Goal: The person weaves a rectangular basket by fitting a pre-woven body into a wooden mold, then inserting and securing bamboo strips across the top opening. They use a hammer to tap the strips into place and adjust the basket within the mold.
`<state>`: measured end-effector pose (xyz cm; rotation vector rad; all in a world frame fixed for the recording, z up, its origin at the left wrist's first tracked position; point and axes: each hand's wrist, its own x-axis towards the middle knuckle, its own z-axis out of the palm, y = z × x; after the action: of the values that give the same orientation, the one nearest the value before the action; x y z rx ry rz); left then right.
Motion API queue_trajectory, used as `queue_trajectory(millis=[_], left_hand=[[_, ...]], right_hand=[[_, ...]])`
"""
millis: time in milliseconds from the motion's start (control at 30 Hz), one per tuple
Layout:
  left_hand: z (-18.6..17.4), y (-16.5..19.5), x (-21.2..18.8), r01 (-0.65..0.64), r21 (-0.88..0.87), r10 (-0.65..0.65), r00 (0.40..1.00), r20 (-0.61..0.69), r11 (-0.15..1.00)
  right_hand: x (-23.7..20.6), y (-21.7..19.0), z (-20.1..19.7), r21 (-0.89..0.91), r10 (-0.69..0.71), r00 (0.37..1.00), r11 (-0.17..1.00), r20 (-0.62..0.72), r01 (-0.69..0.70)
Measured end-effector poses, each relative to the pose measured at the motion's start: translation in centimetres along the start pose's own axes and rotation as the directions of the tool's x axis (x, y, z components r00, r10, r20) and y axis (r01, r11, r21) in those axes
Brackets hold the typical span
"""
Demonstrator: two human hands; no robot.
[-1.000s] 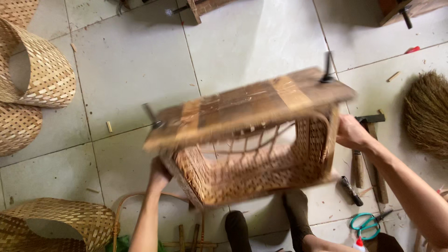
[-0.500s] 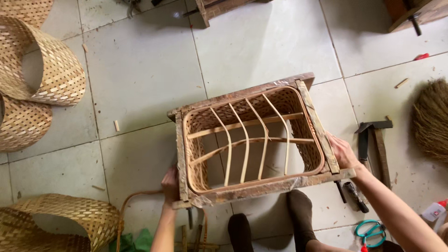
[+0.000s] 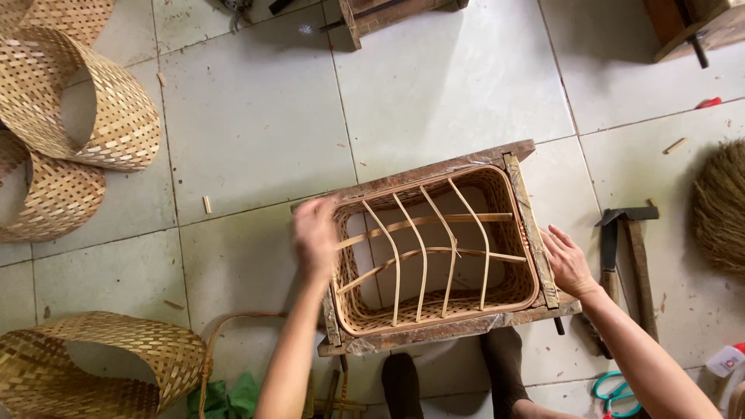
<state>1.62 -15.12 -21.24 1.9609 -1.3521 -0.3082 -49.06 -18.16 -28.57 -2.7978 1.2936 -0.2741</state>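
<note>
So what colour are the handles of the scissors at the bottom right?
Teal-green, on the scissors lying on the floor tiles; the head view, the only one, shows them.

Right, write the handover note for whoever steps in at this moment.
Left hand: open, at the left rim of the woven basket, blurred.
Right hand: open, flat against the wooden frame on the right side.
Basket sits in the frame on the tiled floor, opening up, bent ribs crossing inside.
Done: walls woven, ribs in place.
Left: cannot tell from this view.
Hammer lies to the right; loose woven bands to the left.
</note>
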Motion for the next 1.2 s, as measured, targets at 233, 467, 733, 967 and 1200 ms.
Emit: queue_trajectory(millis=[233, 467, 733, 967, 1200], left_hand=[[4.9, 4.8, -0.4, -0.504, 0.416, 0.439, 0.863, 0.249, 0.757], [1.2, 0.3, -0.4, -0.376, 0.481, 0.304, 0.926, 0.224, 0.792], [-0.7, -2.6, -1.3, -0.234, 0.474, 0.207, 0.972, 0.111, 0.849], [-1.0, -1.9, -2.6, -0.109, 0.318, 0.1, 0.994, 0.047, 0.942], [-1.5, -0.1, -4.3, 0.011, 0.233, -0.035, 0.995, 0.097, 0.973]], right_hand=[[-3.8, 2.1, -2.9, 0.178, 0.587, 0.795, 0.807, -0.149, -0.563], [-6.9, 4.2, -3.8, -0.004, 0.795, 0.607, 0.607, -0.005, -0.795], [-5.7, 6.3, -5.1, 0.05, 0.862, 0.495, 0.492, 0.111, -0.869], [2.2, 4.1, -11.0, 0.682, 0.818, 0.496, 0.186, 0.291, -0.707], [17.3, -9.5, -13.4, 0.885, -0.017, 0.982, 0.436, 0.188, -0.162]])
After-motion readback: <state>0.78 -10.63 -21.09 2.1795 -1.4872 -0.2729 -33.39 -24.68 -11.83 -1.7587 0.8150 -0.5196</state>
